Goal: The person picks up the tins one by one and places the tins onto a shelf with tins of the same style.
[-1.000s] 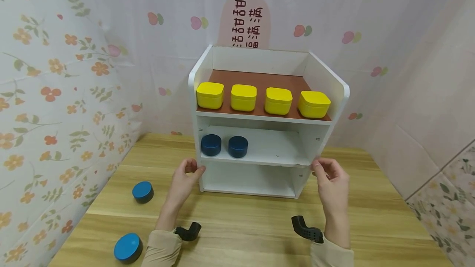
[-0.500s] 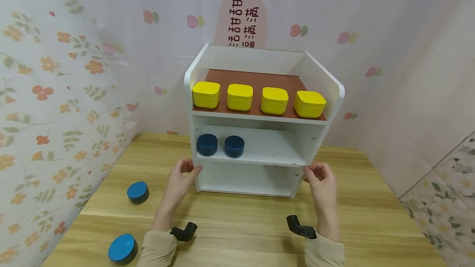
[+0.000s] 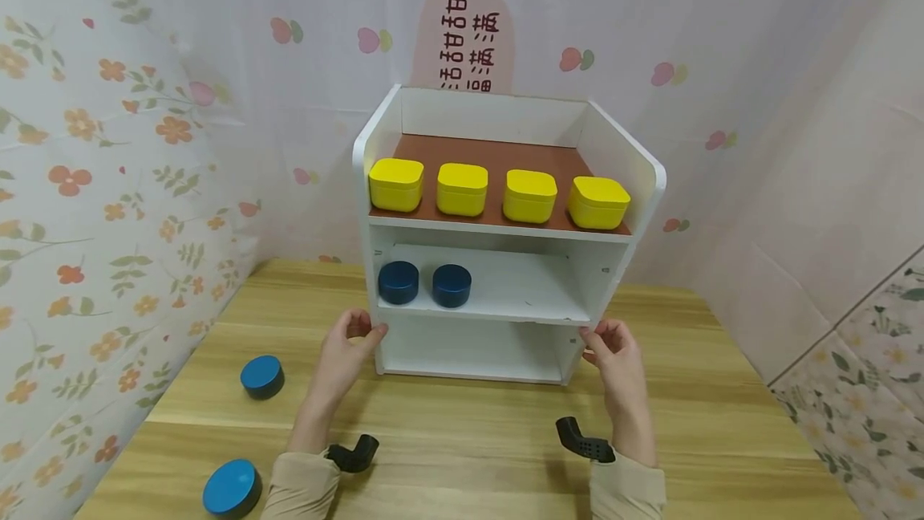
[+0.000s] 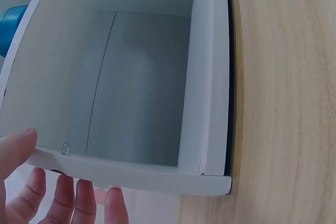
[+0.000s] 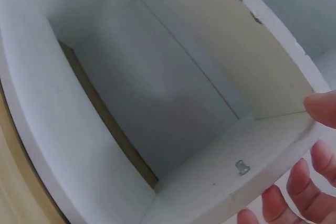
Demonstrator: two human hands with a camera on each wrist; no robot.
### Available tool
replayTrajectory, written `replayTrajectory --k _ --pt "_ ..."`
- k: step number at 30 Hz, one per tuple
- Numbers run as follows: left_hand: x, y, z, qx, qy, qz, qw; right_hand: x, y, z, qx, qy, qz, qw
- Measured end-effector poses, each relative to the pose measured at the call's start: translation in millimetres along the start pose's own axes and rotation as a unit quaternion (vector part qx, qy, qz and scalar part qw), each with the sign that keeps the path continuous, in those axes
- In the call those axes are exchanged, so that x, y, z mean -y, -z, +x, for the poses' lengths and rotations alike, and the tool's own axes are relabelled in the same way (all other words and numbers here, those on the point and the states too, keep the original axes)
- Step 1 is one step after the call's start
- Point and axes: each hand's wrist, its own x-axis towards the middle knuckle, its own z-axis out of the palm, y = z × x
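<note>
A white shelf unit with a brown top deck stands upright on the wooden table. My left hand grips the front edge of its left side panel. In the left wrist view the thumb is on the inner side and the fingers are outside. My right hand holds the right side panel likewise, just below the middle shelf. Several yellow lidded boxes line the top deck's front. Two dark blue round tins stand at the left of the middle shelf.
Two more blue round tins lie on the table at left: one farther back, one near the front. A floral curtain hangs at left. A pale patterned cloth hangs behind the shelf unit.
My right hand has slid slightly down and inward along the right side panel. My left hand keeps its hold. The whole scene has shifted a little leftward in the head view.
</note>
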Motion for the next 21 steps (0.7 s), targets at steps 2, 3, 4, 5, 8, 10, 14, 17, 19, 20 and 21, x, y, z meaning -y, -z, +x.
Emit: replayTrajectory --k 2,3,4,5,8,10,14,17,19,20,21 --pt "-0.2 0.0 -0.2 -0.001 0.0 -0.001 1.0 0 2 0.8 0.011 -0.004 -0.007 0.9999" --pt "-0.3 0.1 -0.3 -0.002 0.0 0.0 1.0 1 3 1.4 0.017 -0.005 -0.01 0.9998" --pt "-0.3 0.2 -0.3 -0.003 -0.001 0.001 1.0 1 4 2.1 0.025 -0.005 -0.016 0.9995" --pt "-0.4 0.2 -0.2 -0.005 -0.002 0.003 1.0 1 5 2.7 0.033 -0.005 -0.02 0.9993" --pt "-0.9 -0.3 -0.1 -0.005 -0.002 0.006 1.0 2 8 4.6 0.051 -0.008 -0.025 0.9983" --pt "-1.5 -1.1 -0.1 -0.005 -0.003 0.008 1.0 2 10 5.6 0.063 -0.009 -0.031 0.9975" --pt "-2.1 -1.1 -0.9 -0.007 -0.003 0.01 0.9999 3 13 8.5 0.087 -0.002 -0.038 0.9955" --pt "-1.1 -1.0 -0.6 -0.007 -0.001 0.014 0.9999 4 15 9.6 0.097 0.0 -0.035 0.9947" --pt "-1.5 -0.6 -0.9 -0.005 0.0 0.014 0.9999 3 15 9.3 0.099 -0.002 -0.029 0.9946" --pt "-1.9 -0.2 -1.4 -0.004 0.001 0.014 0.9999 3 16 9.0 0.099 -0.005 -0.027 0.9947" --pt "-2.3 0.2 -2.0 -0.001 0.001 0.013 0.9999 3 16 8.8 0.099 -0.006 -0.024 0.9947"
